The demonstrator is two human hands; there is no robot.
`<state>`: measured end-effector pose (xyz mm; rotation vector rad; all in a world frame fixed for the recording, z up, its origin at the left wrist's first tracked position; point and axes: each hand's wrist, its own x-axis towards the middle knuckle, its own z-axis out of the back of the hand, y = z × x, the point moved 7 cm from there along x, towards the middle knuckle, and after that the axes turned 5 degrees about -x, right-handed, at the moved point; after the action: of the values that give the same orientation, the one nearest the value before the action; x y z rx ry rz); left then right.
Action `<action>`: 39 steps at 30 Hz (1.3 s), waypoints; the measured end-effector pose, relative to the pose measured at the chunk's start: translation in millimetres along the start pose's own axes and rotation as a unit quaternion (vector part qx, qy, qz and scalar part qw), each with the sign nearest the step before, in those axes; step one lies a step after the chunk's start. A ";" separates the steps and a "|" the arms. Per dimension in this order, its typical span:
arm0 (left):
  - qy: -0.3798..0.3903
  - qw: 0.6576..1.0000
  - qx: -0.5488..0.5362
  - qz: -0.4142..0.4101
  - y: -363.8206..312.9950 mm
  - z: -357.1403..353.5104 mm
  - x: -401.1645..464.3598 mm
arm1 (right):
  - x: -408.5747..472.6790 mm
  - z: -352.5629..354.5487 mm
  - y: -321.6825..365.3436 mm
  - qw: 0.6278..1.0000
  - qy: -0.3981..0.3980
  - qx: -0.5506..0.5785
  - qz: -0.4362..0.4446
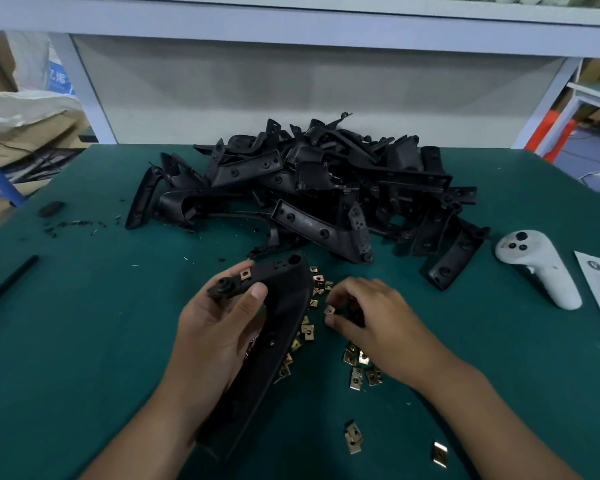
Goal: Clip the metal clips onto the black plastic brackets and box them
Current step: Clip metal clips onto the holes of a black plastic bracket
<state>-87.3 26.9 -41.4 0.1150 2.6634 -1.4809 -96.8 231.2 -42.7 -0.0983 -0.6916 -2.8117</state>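
Left hand (215, 327) grips a black plastic bracket (274, 317) already carrying one metal clip (245, 274), right hand (371, 317) beside it pinches a second clip (330, 310) above the loose clips (361, 368), while the bracket pile (309, 188) beyond both hands remains unclipped, no box visible.

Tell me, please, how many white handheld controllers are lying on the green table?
1. The white controller lies at the table's right side, beside the bracket pile.
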 end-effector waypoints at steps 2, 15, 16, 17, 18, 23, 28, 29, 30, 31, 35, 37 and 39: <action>0.000 1.000 0.009 0.003 2.2 -0.3 -0.8 | 0.9 3.6 -0.9 0.998 -0.023 0.052 -0.014; 0.052 0.995 0.080 -0.036 3.4 -6.7 -1.5 | 0.0 21.5 -6.1 0.975 -0.090 0.189 -0.073; 0.058 0.994 0.084 -0.040 3.9 -7.0 -1.8 | 0.1 22.9 -7.6 0.973 -0.095 0.194 -0.081; 0.062 0.994 0.083 -0.041 4.8 -7.4 -2.1 | 0.5 24.2 -9.2 0.969 -0.095 0.208 -0.092; 0.065 0.993 0.083 -0.044 5.5 -7.4 -2.5 | 1.2 24.7 -10.7 0.961 -0.089 0.242 -0.102; 0.092 0.989 0.102 -0.053 4.9 -11.8 -5.8 | 2.7 22.5 -3.9 0.862 -0.018 0.495 -0.107; 0.127 0.984 0.105 -0.063 3.6 -19.5 -12.2 | 3.0 23.6 0.7 0.817 -0.020 0.564 -0.120; 0.131 0.981 0.122 -0.071 2.4 -20.6 -13.9 | 2.8 24.5 1.7 0.813 -0.021 0.569 -0.120; 0.133 0.977 0.144 -0.080 1.0 -21.4 -15.4 | 2.5 25.5 2.8 0.811 -0.022 0.572 -0.119; 0.136 0.973 0.163 -0.088 -0.1 -21.7 -16.7 | 2.3 26.3 3.7 0.811 -0.022 0.573 -0.116; 0.151 0.968 0.180 -0.090 -1.0 -22.4 -18.9 | 1.8 26.3 8.2 0.806 -0.015 0.584 -0.100; 0.165 0.966 0.175 -0.090 -0.4 -24.7 -19.7 | 2.0 26.2 11.9 0.805 -0.006 0.586 -0.086; 0.175 0.969 0.154 -0.079 2.1 -26.4 -20.3 | 1.8 25.9 15.3 0.812 0.002 0.579 -0.077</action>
<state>-68.1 49.9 -26.9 0.2088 2.7264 -2.0991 -94.5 229.7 -12.7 0.1926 -2.2971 -1.9994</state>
